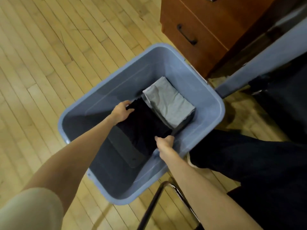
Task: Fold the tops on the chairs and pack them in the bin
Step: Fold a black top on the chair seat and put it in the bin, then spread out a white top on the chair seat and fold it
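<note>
Already a folded grey top (168,101) lies in the blue bin (221,112) as left hand (122,112) and right hand (164,142) grip a folded black top (144,125) beside it.

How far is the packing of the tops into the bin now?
Done: a folded grey top already lies in the blue bin. In hand: the left hand and right hand hold a folded black top inside the bin, beside the grey one. Left: releasing it; no chairs with tops are visible here.
</note>
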